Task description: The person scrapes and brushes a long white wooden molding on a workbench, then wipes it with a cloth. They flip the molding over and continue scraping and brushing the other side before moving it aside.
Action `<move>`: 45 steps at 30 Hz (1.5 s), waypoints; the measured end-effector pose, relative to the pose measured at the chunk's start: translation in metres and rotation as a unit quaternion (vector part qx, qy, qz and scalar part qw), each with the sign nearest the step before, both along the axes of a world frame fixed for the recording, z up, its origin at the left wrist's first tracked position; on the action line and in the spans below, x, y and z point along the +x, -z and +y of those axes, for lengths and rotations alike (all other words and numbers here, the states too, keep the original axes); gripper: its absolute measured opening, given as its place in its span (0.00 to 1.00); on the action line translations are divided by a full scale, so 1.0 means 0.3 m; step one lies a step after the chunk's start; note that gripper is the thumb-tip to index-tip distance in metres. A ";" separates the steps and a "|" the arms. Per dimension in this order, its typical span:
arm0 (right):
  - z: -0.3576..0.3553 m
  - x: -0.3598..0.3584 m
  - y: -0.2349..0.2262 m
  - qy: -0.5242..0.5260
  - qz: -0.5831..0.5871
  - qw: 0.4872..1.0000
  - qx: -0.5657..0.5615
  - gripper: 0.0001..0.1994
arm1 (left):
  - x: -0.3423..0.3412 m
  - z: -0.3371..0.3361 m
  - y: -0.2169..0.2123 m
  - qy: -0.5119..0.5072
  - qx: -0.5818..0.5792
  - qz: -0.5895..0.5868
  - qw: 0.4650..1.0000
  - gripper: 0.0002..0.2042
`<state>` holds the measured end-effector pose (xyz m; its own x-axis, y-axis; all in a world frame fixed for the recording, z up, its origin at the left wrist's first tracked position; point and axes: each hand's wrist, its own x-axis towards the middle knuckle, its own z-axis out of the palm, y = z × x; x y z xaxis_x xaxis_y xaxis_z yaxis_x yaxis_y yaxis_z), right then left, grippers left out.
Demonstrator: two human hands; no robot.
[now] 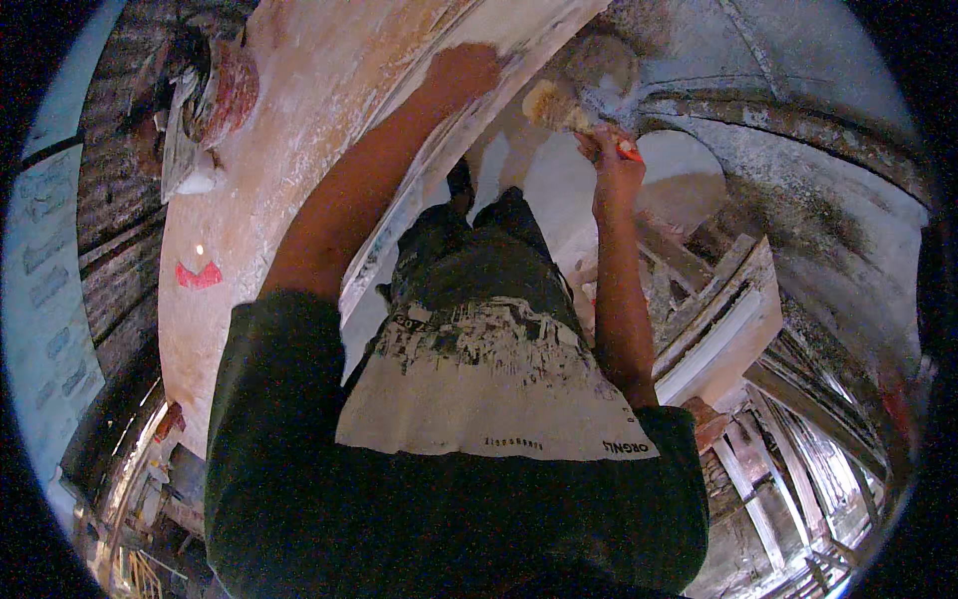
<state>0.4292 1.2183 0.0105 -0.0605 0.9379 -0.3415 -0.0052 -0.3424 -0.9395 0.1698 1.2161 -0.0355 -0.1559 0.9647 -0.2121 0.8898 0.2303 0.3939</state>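
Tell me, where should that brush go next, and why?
Probably a short stroke onward across the grey wall. The right hand holds the brush with its bristles at the edge of a white patch, and grey remains beyond. The left hand rests flat on the board.

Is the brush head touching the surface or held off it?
Touching: the brush bristles press against the grey surface, gripped in the right hand.

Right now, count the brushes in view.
1: the brush is in the right hand, bristles up by the grey wall. Others may be hidden in the clutter.
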 end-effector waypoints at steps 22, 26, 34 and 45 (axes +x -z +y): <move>0.566 0.059 0.061 -0.084 0.035 0.996 -0.020 0.12 | 0.089 0.624 0.002 -0.050 0.033 0.006 0.998 0.13; 0.765 0.163 0.115 -0.078 0.003 0.997 -0.013 0.12 | 0.106 0.474 0.076 -0.062 0.121 -0.070 0.988 0.14; 0.967 0.266 0.212 0.010 0.059 0.991 -0.120 0.07 | 0.205 0.224 -0.089 -0.298 -0.067 -0.140 0.942 0.14; 1.149 0.193 0.174 -0.087 0.065 0.991 -0.083 0.11 | 0.229 0.777 0.068 -0.081 0.030 0.008 0.996 0.09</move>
